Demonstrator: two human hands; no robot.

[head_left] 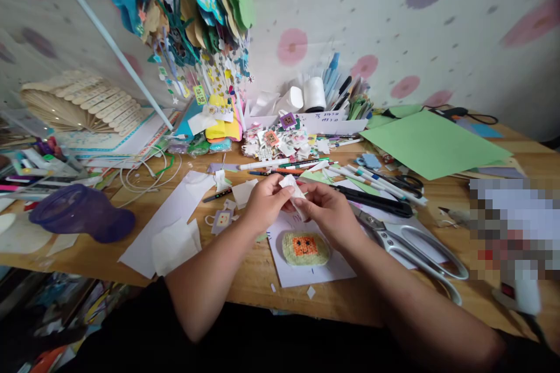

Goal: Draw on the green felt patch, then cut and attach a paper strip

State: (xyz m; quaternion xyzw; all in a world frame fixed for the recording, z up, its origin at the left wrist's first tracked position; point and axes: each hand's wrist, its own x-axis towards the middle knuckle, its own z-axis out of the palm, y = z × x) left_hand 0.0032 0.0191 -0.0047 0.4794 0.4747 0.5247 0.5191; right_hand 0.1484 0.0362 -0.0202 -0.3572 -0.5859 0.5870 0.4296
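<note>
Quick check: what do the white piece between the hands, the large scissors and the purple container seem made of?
White piece: matte paper or tissue, judging by its creases.
Large scissors: probably metal, silver-grey with bright highlights along the handles.
Purple container: likely smooth plastic, seemingly translucent, with an even colour and soft sheen.

The pinched paper (291,185) is white; at six o'clock, a pale-green oval patch (286,249) bears an orange square (305,240) (dark smiley on it). Cup (79,213) at nine: purple. Sheet (431,143) at three: light green. Wall covering (324,11) at twelve: pink-and-purple blotches on white.
</note>
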